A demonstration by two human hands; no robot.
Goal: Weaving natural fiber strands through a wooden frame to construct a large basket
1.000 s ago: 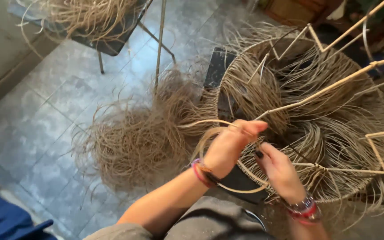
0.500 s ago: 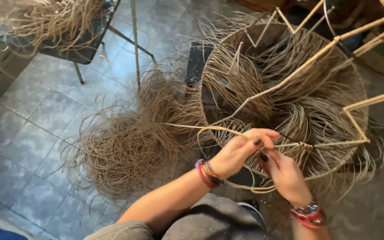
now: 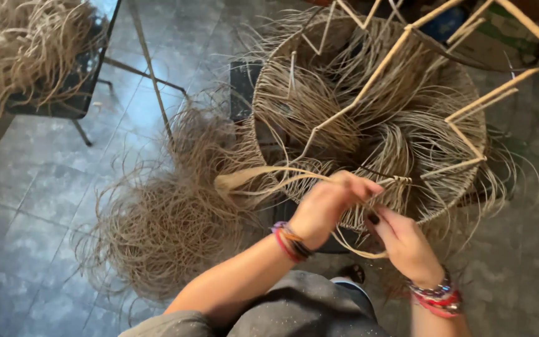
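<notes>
Since a moment ago the left hand (image 3: 325,209) has slid further along the pale fibre strand (image 3: 263,178), fingers closed round it, the right hand (image 3: 403,240) pinching its loop beside the half-woven basket frame (image 3: 369,118).

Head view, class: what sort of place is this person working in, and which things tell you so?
Probably a small craft workshop for basket or wicker weaving. A half-woven round frame sits before the left hand and right hand, loose fibre is heaped on the tiled floor, and more lies on a table.
</notes>
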